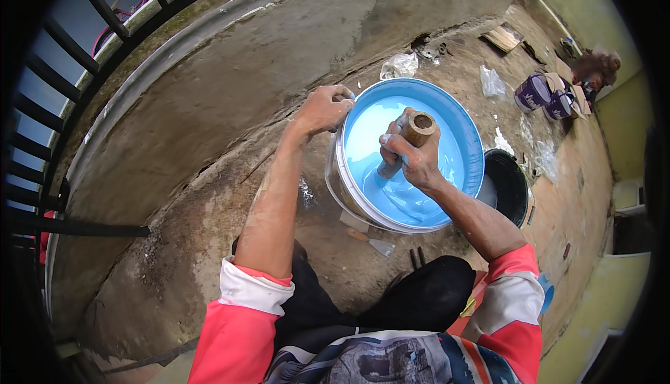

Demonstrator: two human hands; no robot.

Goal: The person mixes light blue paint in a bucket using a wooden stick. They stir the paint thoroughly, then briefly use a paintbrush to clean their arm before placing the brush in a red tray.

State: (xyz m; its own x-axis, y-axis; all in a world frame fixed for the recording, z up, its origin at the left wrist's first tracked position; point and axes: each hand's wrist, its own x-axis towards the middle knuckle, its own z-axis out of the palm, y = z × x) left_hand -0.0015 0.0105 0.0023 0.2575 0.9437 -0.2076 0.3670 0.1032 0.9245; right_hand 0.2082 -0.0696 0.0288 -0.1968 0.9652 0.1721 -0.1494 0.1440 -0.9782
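A large white bucket (349,192) stands on the ground in front of my knees, filled with light blue paint (373,115). My right hand (422,160) is closed round a thick bamboo stick (421,127), whose hollow upper end points up toward me. Its lower end dips into the paint, and wet swirls lie around it. My left hand (324,110) curls its fingers over the bucket's left rim. Bluish smears mark the fingers of my right hand.
A putty knife (380,246) lies between the bucket and my legs. To the bucket's right sits a black tub (511,188). Purple paint pails (532,93), crumpled plastic (400,67) and a board (502,37) are farther off, near another person (597,70). A low wall (230,84) runs along the left.
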